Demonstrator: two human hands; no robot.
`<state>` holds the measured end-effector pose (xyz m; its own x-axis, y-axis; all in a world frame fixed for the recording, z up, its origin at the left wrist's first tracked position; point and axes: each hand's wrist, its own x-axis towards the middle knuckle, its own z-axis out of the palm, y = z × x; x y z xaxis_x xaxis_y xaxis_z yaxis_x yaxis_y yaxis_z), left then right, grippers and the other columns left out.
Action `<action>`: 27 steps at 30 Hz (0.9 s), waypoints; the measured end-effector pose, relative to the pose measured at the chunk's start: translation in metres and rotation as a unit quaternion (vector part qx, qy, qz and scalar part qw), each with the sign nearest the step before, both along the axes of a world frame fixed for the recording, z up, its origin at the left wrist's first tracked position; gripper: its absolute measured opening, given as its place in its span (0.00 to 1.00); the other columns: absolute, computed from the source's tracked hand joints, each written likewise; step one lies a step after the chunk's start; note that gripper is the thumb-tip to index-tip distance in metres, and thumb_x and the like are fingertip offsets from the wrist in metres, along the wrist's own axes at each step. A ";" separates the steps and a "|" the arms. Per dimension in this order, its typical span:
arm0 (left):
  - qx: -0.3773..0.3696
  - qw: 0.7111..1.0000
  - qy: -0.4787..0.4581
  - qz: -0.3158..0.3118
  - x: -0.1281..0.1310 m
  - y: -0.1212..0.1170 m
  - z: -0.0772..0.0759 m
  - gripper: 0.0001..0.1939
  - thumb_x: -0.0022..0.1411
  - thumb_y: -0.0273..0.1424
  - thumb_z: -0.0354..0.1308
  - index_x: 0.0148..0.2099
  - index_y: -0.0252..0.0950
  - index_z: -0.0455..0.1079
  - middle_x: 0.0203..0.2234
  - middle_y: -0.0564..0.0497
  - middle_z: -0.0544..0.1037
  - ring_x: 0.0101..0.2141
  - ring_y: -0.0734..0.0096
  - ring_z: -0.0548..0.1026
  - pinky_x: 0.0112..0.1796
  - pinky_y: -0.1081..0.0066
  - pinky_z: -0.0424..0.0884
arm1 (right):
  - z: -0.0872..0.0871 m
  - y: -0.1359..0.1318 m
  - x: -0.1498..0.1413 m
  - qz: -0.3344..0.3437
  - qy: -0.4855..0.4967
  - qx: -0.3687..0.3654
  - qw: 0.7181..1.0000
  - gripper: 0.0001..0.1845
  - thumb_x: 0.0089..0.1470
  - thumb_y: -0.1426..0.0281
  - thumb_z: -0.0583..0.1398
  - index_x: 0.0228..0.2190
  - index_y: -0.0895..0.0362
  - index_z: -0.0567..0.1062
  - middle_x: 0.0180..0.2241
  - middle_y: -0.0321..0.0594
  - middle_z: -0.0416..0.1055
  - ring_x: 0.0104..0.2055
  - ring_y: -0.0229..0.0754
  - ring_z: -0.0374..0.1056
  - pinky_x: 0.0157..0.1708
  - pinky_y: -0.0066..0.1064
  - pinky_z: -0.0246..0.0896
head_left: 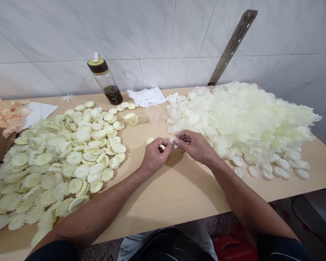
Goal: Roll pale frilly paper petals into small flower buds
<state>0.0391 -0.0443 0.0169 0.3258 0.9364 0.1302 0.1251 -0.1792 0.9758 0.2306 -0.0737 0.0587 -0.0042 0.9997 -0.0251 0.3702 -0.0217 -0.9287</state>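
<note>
My left hand (157, 156) and my right hand (195, 145) meet over the middle of the table. Pinched between the fingertips of both is a small whitish petal piece (173, 140) with a jagged edge. Under my left fingers a pale yellow piece (150, 140) partly shows; whether the hand touches it I cannot tell. To the left spreads a heap of pale yellow-green scalloped discs (81, 156). On the right, close by my right hand, lies a large pile of whiter, frilly petal pieces (250, 116).
A short stack of discs (131, 119) stands behind my hands, beside a clear plastic piece (153, 113). Along the wall are a bottle of dark liquid (108, 83), a white tissue (146, 96) and a leaning metal bar (232, 47). Peach-coloured petals (5, 114) lie far left.
</note>
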 end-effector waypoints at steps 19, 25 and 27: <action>-0.039 0.999 -0.012 -0.006 0.001 -0.003 0.001 0.10 0.65 0.39 0.64 0.38 0.37 0.73 0.28 0.54 0.76 0.24 0.77 0.69 0.25 0.75 0.66 | -0.003 0.002 0.000 0.013 -0.195 0.077 0.978 0.15 0.65 0.62 0.57 0.26 0.53 0.71 0.26 0.38 0.73 0.31 0.43 0.69 0.33 0.34 0.59; -0.051 0.998 -0.023 -0.008 0.001 -0.004 0.003 0.13 0.66 0.42 0.64 0.39 0.37 0.74 0.24 0.54 0.75 0.23 0.76 0.69 0.25 0.74 0.67 | -0.007 0.003 -0.001 0.031 -0.209 0.107 0.971 0.16 0.66 0.64 0.55 0.27 0.54 0.72 0.29 0.40 0.73 0.32 0.43 0.68 0.35 0.35 0.58; -0.053 0.998 -0.019 -0.006 0.000 -0.003 0.004 0.13 0.66 0.43 0.63 0.38 0.37 0.74 0.22 0.55 0.73 0.22 0.76 0.68 0.24 0.74 0.66 | -0.007 0.002 -0.003 0.024 -0.210 0.106 0.972 0.16 0.66 0.61 0.56 0.28 0.54 0.73 0.28 0.39 0.73 0.31 0.42 0.66 0.34 0.35 0.57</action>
<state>0.0396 -0.0477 0.0207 0.3337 0.9417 0.0430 0.0870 -0.0762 0.9933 0.2278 -0.0716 0.0521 -0.0858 0.9814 0.1719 0.7126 0.1810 -0.6778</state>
